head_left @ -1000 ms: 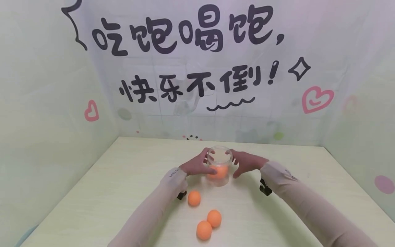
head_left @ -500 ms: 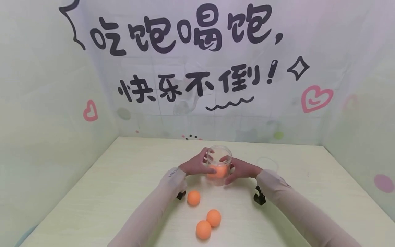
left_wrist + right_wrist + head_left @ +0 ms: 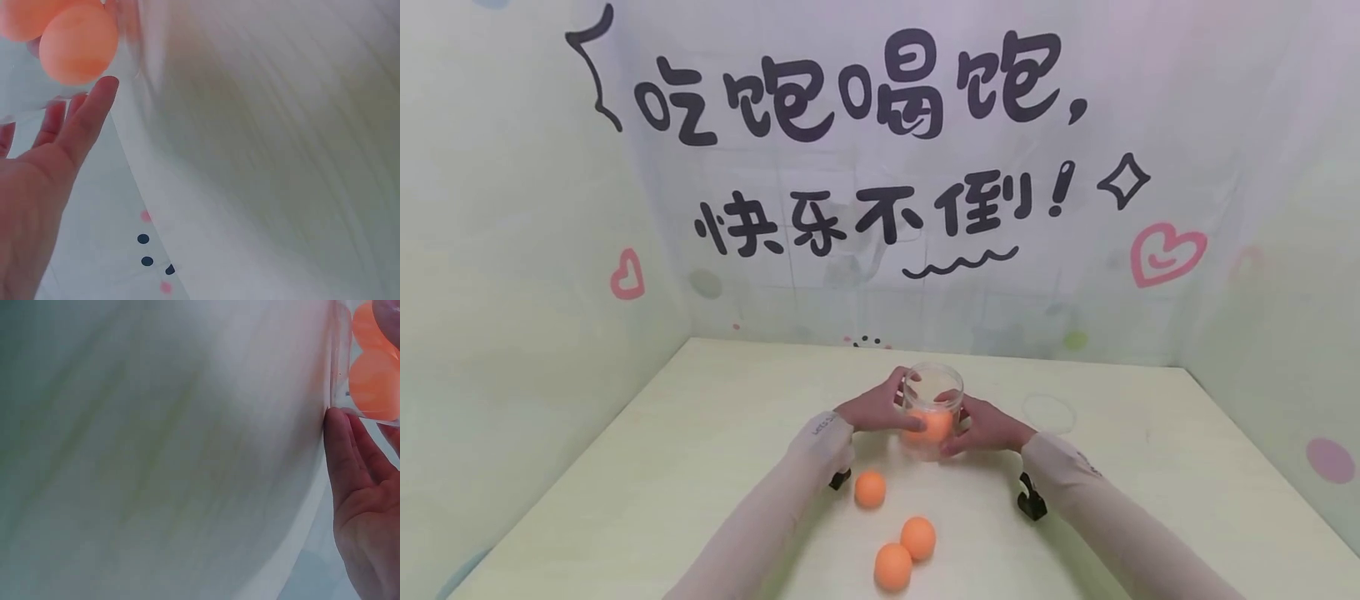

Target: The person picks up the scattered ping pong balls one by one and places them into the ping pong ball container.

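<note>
A clear open-topped jar [image 3: 934, 383] stands upright toward the back of the table, with several orange ping-pong balls [image 3: 929, 425] inside. My left hand [image 3: 876, 406] grips its left side, thumb across the front and fingers behind. From the opposite side, my right hand [image 3: 988, 423] holds it, with the thumb low on the front and a fingertip showing through the far wall. In the left wrist view, the left hand's fingers [image 3: 87, 122] reach along the jar below the balls [image 3: 78, 44]. Fingers [image 3: 342, 450] of the right hand meet the jar's lower edge in the right wrist view.
One loose orange ball [image 3: 870, 489] lies just in front of the jar. Closer to the front are two more, a ball [image 3: 918, 538] touching another ball [image 3: 892, 567]. A clear round disc [image 3: 1049, 413] lies right of the jar. Printed cloth walls [image 3: 820, 308] border the table.
My right hand has moved left from beside the jar and closed around it, bringing the clear disc into view. The left hand stays on the jar. The head view tips slightly upward.
</note>
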